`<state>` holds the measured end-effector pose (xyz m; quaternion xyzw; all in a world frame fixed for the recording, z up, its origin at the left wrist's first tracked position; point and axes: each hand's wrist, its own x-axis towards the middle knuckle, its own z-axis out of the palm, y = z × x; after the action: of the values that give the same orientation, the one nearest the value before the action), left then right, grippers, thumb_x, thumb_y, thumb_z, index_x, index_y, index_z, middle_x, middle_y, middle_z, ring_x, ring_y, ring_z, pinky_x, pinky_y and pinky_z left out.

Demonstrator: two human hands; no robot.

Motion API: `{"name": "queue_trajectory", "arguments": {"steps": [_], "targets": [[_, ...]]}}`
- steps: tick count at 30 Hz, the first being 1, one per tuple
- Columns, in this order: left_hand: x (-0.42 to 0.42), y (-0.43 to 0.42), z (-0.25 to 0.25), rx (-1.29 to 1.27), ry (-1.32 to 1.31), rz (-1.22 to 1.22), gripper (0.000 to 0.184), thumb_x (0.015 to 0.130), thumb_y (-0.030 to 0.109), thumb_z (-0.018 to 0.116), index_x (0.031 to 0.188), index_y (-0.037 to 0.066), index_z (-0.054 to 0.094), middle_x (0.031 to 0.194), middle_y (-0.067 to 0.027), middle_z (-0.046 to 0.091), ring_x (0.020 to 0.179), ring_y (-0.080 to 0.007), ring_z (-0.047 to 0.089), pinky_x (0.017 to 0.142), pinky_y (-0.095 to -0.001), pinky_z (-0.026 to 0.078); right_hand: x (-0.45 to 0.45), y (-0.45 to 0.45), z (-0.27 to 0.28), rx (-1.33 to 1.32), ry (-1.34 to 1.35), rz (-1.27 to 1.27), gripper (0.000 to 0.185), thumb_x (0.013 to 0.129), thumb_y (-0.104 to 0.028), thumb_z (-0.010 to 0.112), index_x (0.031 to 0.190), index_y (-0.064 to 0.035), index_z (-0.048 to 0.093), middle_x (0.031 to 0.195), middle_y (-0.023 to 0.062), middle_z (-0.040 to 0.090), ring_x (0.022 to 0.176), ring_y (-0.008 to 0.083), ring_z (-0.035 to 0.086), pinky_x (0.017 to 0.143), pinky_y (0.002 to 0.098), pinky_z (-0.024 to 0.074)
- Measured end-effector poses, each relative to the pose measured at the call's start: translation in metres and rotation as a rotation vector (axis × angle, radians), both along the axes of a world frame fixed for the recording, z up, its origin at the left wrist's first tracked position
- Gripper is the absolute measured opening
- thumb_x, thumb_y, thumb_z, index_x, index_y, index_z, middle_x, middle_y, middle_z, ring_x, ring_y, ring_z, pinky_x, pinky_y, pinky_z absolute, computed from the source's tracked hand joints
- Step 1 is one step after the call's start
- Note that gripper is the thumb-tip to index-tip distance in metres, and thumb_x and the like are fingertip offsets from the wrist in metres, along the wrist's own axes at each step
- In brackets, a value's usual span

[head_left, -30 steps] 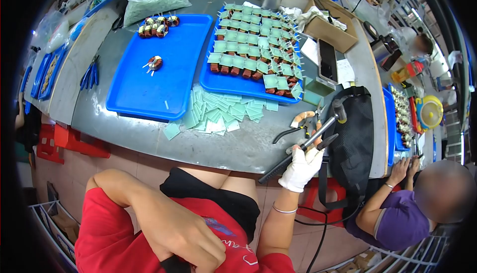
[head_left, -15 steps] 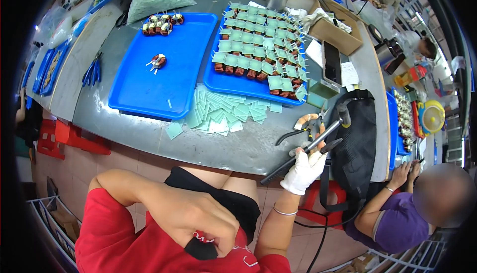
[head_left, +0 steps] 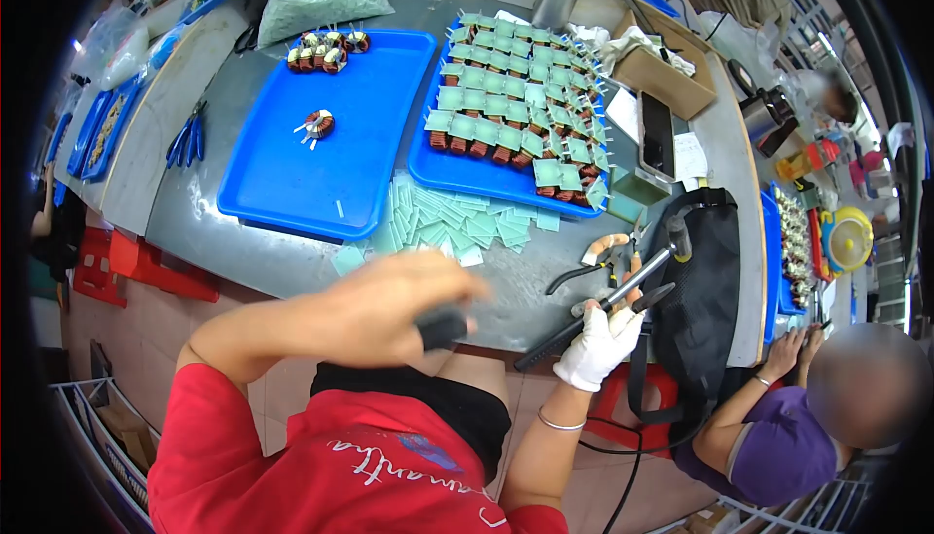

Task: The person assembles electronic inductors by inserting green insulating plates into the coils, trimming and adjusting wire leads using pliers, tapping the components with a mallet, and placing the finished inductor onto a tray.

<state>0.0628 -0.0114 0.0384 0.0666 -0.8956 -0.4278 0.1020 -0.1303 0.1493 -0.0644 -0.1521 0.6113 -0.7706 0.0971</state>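
Observation:
My left hand (head_left: 399, 305), bare and blurred, is raised in front of the table's near edge. A black piece (head_left: 443, 328) shows at its thumb side; I cannot tell whether it is worn or held. My white-gloved right hand (head_left: 598, 344) is closed around a hammer (head_left: 628, 291) with a metal shaft and black grip, tilted with its head up to the right. A dark pointed tool (head_left: 654, 298) sticks out beside the gloved fingers. Close by on the table lie pliers (head_left: 608, 262). Loose pale-green plates (head_left: 452, 213) are heaped beyond my left hand.
A blue tray (head_left: 375, 164) carries several copper-wound coils (head_left: 329, 48). Another tray (head_left: 428, 166) holds rows of coils topped with green plates (head_left: 506, 87). A phone (head_left: 657, 130), cardboard box (head_left: 671, 77) and black bag (head_left: 696, 291) stand right. A co-worker (head_left: 769, 437) sits at right.
My left hand has swung up and away from my chest, toward the table's edge. My right hand keeps the hammer in almost the same place. The view has shifted slightly.

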Motion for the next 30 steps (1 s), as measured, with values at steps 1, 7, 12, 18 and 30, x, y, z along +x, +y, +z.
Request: {"name": "queue_trajectory", "arguments": {"steps": [1, 7, 12, 18, 30], "targets": [[-0.003, -0.011, 0.001, -0.103, 0.022, 0.106, 0.04, 0.081, 0.011, 0.067, 0.119, 0.002, 0.055, 0.106, -0.0178, 0.06, 0.104, -0.0357, 0.056, 0.089, -0.0429, 0.045, 0.001, 0.0, 0.0, -0.009, 0.002, 0.001, 0.064, 0.075, 0.012, 0.052, 0.137, 0.0004, 0.038, 0.123, 0.0069, 0.051, 0.083, 0.0108, 0.051, 0.068, 0.023, 0.0462], [-0.02, -0.083, 0.008, -0.794, 0.205, 0.564, 0.076, 0.082, 0.024, 0.071, 0.144, 0.005, 0.032, 0.138, -0.0261, 0.042, 0.133, -0.0418, 0.034, 0.111, -0.048, 0.027, 0.004, -0.003, 0.007, -0.009, -0.026, -0.035, 0.059, 0.075, 0.011, 0.052, 0.132, -0.0005, 0.042, 0.095, 0.005, 0.051, 0.08, 0.0096, 0.05, 0.066, 0.0213, 0.046], [-0.039, -0.092, 0.059, -1.012, 0.786, 0.794, 0.076, 0.078, 0.008, 0.075, 0.141, -0.004, 0.033, 0.144, -0.0188, 0.04, 0.133, -0.0313, 0.038, 0.112, -0.0389, 0.026, 0.005, -0.006, 0.009, 0.028, 0.009, -0.058, 0.06, 0.074, 0.012, 0.051, 0.132, -0.0004, 0.042, 0.095, 0.0049, 0.051, 0.078, 0.0098, 0.05, 0.065, 0.0212, 0.0461], [-0.053, -0.088, 0.036, -0.939, 0.805, 0.647, 0.074, 0.077, 0.007, 0.072, 0.139, -0.007, 0.034, 0.137, -0.0234, 0.042, 0.127, -0.034, 0.044, 0.109, -0.0408, 0.029, 0.006, -0.005, 0.01, 0.017, -0.016, -0.018, 0.06, 0.074, 0.012, 0.051, 0.132, -0.0001, 0.042, 0.101, 0.0064, 0.052, 0.079, 0.0102, 0.05, 0.066, 0.0219, 0.0464], [-0.055, -0.092, -0.028, -0.663, 0.285, 0.455, 0.04, 0.078, 0.019, 0.072, 0.112, 0.002, 0.059, 0.095, -0.0127, 0.058, 0.09, -0.03, 0.055, 0.078, -0.0389, 0.046, 0.008, -0.011, 0.012, 0.044, -0.051, -0.107, 0.066, 0.072, 0.016, 0.05, 0.135, -0.0023, 0.041, 0.091, 0.008, 0.054, 0.071, 0.0106, 0.049, 0.062, 0.0228, 0.0454]]}}
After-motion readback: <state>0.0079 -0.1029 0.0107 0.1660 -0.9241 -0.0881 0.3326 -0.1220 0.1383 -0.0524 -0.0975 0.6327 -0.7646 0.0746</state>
